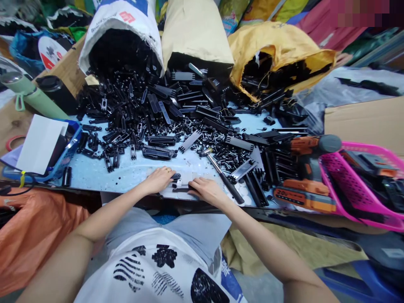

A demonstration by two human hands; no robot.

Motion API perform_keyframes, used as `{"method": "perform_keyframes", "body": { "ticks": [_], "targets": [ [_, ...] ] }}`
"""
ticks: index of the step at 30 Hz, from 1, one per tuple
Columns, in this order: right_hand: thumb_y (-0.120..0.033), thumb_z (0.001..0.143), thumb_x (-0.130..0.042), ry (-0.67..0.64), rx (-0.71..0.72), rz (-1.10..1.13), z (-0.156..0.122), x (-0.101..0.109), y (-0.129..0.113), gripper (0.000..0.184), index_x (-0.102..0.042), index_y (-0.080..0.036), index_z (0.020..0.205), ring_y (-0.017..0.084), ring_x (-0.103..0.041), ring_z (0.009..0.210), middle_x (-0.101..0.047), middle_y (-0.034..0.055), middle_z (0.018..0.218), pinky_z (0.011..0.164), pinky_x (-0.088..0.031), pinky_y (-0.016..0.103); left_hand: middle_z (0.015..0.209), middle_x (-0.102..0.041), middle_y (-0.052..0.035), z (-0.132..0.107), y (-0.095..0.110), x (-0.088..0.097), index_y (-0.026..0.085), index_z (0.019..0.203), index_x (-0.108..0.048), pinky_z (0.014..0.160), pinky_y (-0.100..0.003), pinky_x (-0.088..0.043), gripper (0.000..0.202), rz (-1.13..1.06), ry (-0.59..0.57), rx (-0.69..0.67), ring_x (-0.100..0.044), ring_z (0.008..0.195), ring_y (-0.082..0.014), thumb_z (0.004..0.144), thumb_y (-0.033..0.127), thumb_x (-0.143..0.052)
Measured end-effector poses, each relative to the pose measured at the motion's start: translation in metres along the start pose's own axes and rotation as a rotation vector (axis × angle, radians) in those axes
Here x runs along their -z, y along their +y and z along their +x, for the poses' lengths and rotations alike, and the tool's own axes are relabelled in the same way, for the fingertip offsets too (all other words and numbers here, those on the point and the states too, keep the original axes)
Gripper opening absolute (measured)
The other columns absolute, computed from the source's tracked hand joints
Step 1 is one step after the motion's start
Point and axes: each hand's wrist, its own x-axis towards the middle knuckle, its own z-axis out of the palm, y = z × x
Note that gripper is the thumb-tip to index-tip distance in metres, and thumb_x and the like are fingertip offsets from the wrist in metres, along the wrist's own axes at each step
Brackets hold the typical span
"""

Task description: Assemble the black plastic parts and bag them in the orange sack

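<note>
My left hand (159,179) and my right hand (205,189) rest at the near edge of the pale blue table (126,170). Between them they pinch a small black plastic part (180,185) with a white piece, lying on a light block. The left fingers close on its left end, the right fingers press its right end. A hammer (221,172) lies just right of my right hand. A big heap of black plastic parts (164,113) covers the table behind.
Three open sacks, white (120,25), beige (195,29) and yellow (277,46), spill black parts at the back. An orange cordless drill (306,176) and a pink basket (356,185) sit at right. A blue tray (67,149) with white paper is at left.
</note>
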Motion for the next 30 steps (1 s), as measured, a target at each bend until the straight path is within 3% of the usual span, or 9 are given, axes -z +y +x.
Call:
{"method": "perform_keyframes", "body": {
  "ticks": [4, 8, 10, 14, 18, 24, 30],
  "targets": [
    [-0.046, 0.093, -0.039, 0.012, -0.048, -0.016, 0.002, 0.006, -0.005, 0.032, -0.059, -0.022, 0.099, 0.018, -0.057, 0.077, -0.061, 0.0069, 0.085, 0.062, -0.035, 0.027, 0.11, -0.056, -0.0096, 0.002, 0.013, 0.005, 0.017, 0.12, -0.048, 0.09, -0.038, -0.04, 0.036, -0.004, -0.002, 0.006, -0.05, 0.106, -0.0251, 0.089, 0.036, -0.045],
    [-0.046, 0.094, -0.035, 0.078, -0.111, -0.014, 0.0, 0.01, -0.012, 0.036, -0.06, -0.021, 0.099, 0.02, -0.057, 0.08, -0.062, 0.0077, 0.085, 0.063, -0.035, 0.029, 0.108, -0.056, -0.0114, 0.004, 0.02, 0.003, 0.016, 0.117, -0.047, 0.087, -0.041, -0.042, 0.064, -0.009, 0.019, 0.054, -0.051, 0.103, -0.029, 0.074, 0.06, -0.059],
    [-0.046, 0.094, -0.035, 0.084, -0.103, 0.0, -0.003, 0.01, -0.014, 0.036, -0.061, -0.022, 0.096, 0.02, -0.057, 0.08, -0.063, 0.0072, 0.083, 0.062, -0.035, 0.029, 0.108, -0.056, -0.0115, 0.004, 0.019, 0.002, 0.016, 0.118, -0.046, 0.086, -0.04, -0.042, 0.07, -0.018, 0.01, 0.049, -0.052, 0.103, -0.0289, 0.07, 0.065, -0.06],
    [-0.046, 0.094, -0.036, 0.08, -0.108, 0.021, -0.007, 0.01, -0.015, 0.036, -0.062, -0.021, 0.093, 0.019, -0.056, 0.077, -0.063, 0.0067, 0.081, 0.061, -0.033, 0.029, 0.109, -0.056, -0.0111, 0.006, 0.014, 0.002, 0.018, 0.117, -0.047, 0.089, -0.04, -0.04, 0.07, -0.006, -0.024, -0.012, -0.052, 0.104, -0.0286, 0.069, 0.066, -0.061],
    [-0.044, 0.095, -0.036, 0.167, -0.149, -0.013, -0.011, 0.01, -0.02, 0.034, -0.062, -0.022, 0.095, 0.018, -0.056, 0.076, -0.065, 0.0065, 0.083, 0.062, -0.032, 0.03, 0.106, -0.058, -0.0115, 0.005, 0.013, 0.004, 0.016, 0.114, -0.046, 0.087, -0.04, -0.041, 0.069, 0.006, -0.001, -0.034, -0.055, 0.101, -0.0293, 0.069, 0.066, -0.061],
    [-0.034, 0.094, -0.042, 0.389, -0.088, -0.159, -0.008, 0.021, -0.03, 0.026, -0.062, -0.017, 0.094, 0.014, -0.05, 0.07, -0.063, 0.0046, 0.077, 0.06, -0.024, 0.03, 0.095, -0.061, -0.008, -0.005, 0.011, 0.0, 0.017, 0.108, -0.045, 0.069, -0.033, -0.046, 0.055, -0.048, 0.108, -0.031, -0.062, 0.085, -0.0252, 0.074, 0.058, -0.06],
    [-0.029, 0.094, -0.044, 0.384, 0.021, -0.235, 0.001, 0.044, -0.03, 0.021, -0.061, -0.017, 0.089, 0.014, -0.047, 0.069, -0.062, 0.0031, 0.074, 0.061, -0.022, 0.031, 0.091, -0.062, -0.0065, -0.011, 0.006, -0.008, 0.018, 0.101, -0.048, 0.069, -0.031, -0.047, 0.043, -0.073, 0.227, -0.105, -0.063, 0.083, -0.0218, 0.079, 0.053, -0.057]
  ]
}}
